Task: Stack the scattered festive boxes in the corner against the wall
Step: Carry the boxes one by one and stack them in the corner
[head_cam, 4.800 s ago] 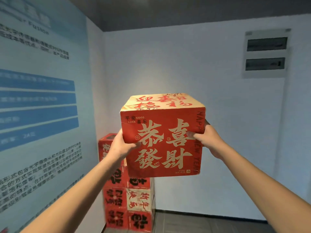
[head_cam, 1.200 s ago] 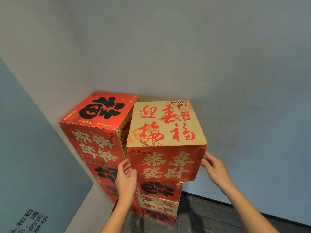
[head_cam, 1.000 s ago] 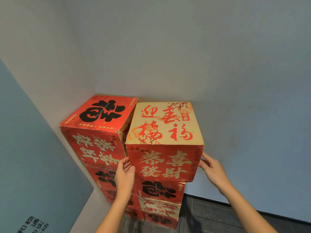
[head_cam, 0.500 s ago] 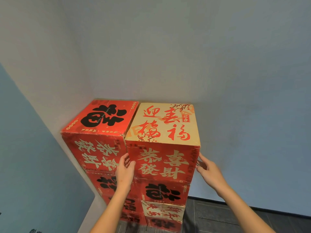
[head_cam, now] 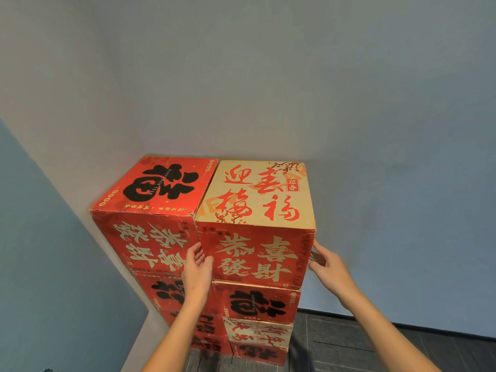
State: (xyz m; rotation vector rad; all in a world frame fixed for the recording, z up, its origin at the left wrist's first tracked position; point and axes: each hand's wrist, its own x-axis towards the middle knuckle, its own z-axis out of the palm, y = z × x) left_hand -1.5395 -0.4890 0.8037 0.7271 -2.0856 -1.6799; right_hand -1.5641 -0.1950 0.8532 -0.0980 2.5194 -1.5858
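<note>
A festive box with a beige top and red front [head_cam: 255, 200] rests on top of the right-hand stack in the corner. It sits level and flush against a red-topped box [head_cam: 158, 186] that crowns the left-hand stack. My left hand [head_cam: 197, 269] is at its front left edge, with the fingers at the seam between the two top boxes and the thumb on the red front. My right hand [head_cam: 327, 267] touches its right side face with spread fingers. Below it stand more red festive boxes [head_cam: 257, 304].
The two stacks stand in the corner where a grey back wall [head_cam: 295, 89] meets a left wall with a blue panel [head_cam: 40, 264]. Dark plank floor [head_cam: 349, 345] lies to the right of the stacks.
The beige-topped box came from in front of my chest onto the right stack. Over the last second it slid back and left until flush with the red-topped box. Both hands stayed at its sides.
</note>
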